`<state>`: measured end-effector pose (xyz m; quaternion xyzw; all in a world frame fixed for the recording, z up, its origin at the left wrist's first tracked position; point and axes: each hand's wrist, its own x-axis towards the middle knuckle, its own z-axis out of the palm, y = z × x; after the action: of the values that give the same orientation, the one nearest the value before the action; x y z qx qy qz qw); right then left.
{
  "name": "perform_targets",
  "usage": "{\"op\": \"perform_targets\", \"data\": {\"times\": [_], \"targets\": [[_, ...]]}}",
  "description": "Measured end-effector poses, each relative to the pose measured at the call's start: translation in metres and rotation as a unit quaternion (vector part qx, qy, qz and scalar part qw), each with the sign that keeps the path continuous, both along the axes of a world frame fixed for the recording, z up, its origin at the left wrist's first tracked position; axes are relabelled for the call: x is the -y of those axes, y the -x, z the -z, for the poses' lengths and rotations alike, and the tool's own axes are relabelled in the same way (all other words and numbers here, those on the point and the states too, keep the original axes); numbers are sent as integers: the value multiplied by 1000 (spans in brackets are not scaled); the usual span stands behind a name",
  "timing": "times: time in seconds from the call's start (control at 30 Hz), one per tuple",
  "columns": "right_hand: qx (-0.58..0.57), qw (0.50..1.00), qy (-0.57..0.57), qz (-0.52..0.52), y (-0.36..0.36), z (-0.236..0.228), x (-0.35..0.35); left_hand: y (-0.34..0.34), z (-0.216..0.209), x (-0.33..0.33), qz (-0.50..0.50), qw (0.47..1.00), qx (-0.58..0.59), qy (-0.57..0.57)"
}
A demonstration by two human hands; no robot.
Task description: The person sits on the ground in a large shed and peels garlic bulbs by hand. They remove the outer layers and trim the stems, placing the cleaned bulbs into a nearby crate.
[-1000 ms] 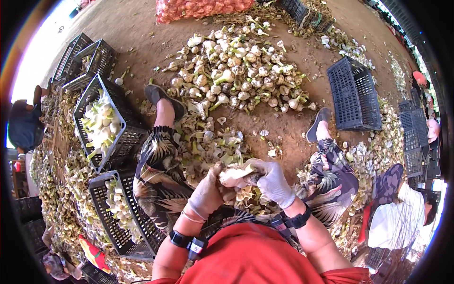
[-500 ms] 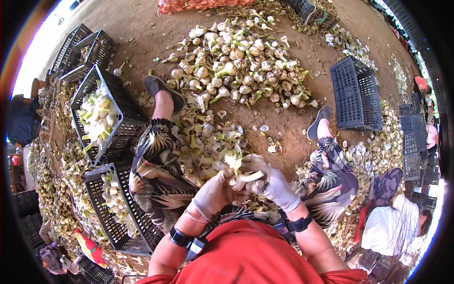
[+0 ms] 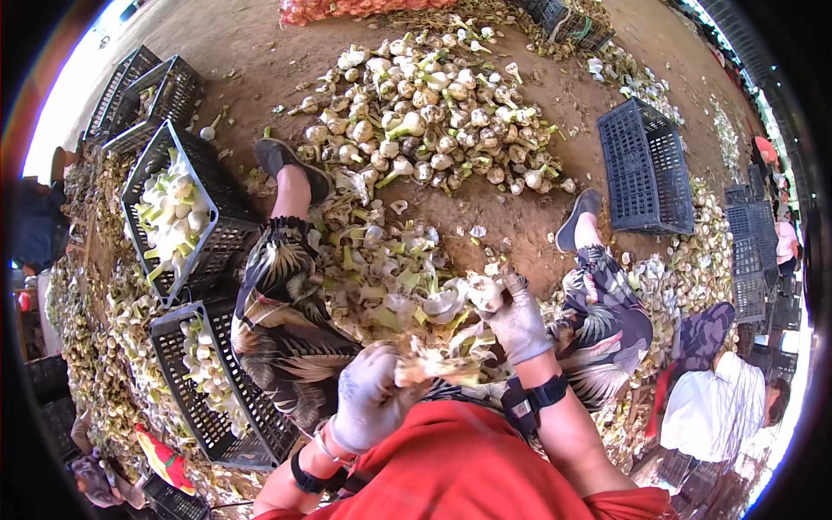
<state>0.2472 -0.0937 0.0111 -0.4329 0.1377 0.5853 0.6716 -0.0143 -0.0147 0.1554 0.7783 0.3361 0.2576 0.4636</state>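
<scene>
My gloved right hand (image 3: 522, 328) grips a whitish garlic bulb (image 3: 485, 293) by one side, above the husk litter between my legs. My gloved left hand (image 3: 374, 397), lower and nearer my body, is closed on a torn bunch of dry garlic husk (image 3: 438, 362). The two hands are apart. Loose peeled skins (image 3: 399, 299) lie in a heap just beyond them. Farther out on the dirt floor is a big pile of unpeeled garlic bulbs (image 3: 425, 121), some with green stem stubs.
At my left stand a black crate of peeled garlic (image 3: 178, 217) and a second crate (image 3: 212, 381) partly filled with garlic. Another black crate (image 3: 646, 165) lies on its side at the right. A red net sack (image 3: 364, 7) lies at the far edge. People sit nearby, one in white (image 3: 715, 407).
My hands were together around the garlic; now they have parted. The left has pulled back toward my body with husk, while the right has moved slightly outward with the bulb.
</scene>
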Motion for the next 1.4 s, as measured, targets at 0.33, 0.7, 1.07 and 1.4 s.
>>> {"op": "perform_targets", "data": {"times": [0.33, 0.7, 1.07, 1.4], "targets": [[118, 984, 28, -128, 41, -64, -26, -35, 36, -28, 25, 990, -122, -71], [273, 953, 104, -77, 43, -39, -31, -34, 62, -2, 79, 991, -109, 6], [731, 670, -16, -128, 64, -93, -39, -35, 75, -12, 0, 809, 112, 577], [-83, 991, -78, -66, 39, -58, -24, -10, 64, -22, 118, 918, 121, 359]]}}
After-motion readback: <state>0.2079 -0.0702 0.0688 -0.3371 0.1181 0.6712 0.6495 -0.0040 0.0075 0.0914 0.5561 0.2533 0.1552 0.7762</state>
